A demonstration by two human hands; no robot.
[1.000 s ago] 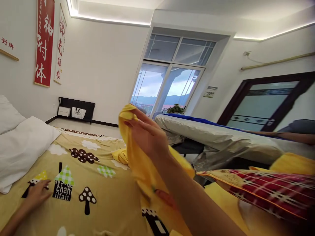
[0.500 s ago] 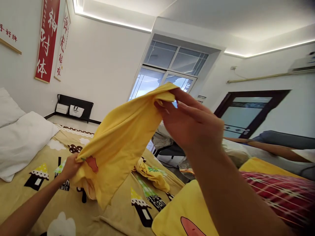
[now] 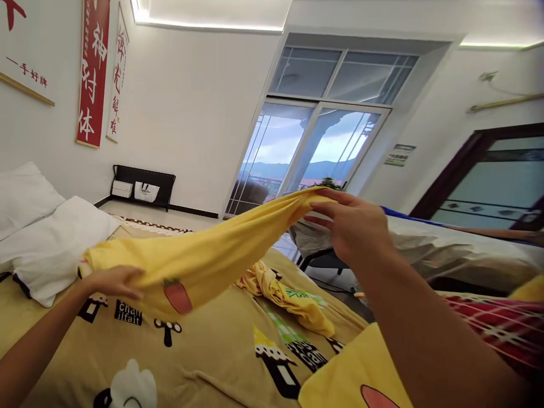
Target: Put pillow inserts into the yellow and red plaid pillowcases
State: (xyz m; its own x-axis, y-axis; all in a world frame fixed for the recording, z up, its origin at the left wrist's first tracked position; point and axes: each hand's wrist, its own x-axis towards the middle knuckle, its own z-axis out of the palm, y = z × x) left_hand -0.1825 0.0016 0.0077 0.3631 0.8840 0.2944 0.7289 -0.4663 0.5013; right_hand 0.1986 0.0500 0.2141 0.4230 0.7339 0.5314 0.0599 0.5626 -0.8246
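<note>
A yellow pillowcase [image 3: 199, 255] with a carrot print stretches in the air across the middle of the head view, above the bed. My right hand [image 3: 361, 226] pinches its raised right end between thumb and fingers. At the lower left end, my left hand [image 3: 114, 280] lies against the fabric with its fingers stretched out and apart. The pillowcase's left edge reaches past the left wrist. Behind it on the bed lies a crumpled yellow cloth [image 3: 293, 300] with a green leaf print. A yellow carrot-print piece [image 3: 340, 374], pillow-like, sits below my right forearm, which partly covers it.
A tan printed bedsheet [image 3: 212, 362] covers the bed. White pillows [image 3: 63, 243] lie at the left, and a red plaid cloth [image 3: 497, 323] at the right. Beyond the bed stand a low black rack [image 3: 165, 190] and a plastic-covered seat [image 3: 459, 249]. Another person's arm [image 3: 493, 232] shows at the far right.
My right hand has lowered, pulling the pillowcase flatter and longer. My left hand has gone from gripping its end to spread fingers against it. The view has turned right.
</note>
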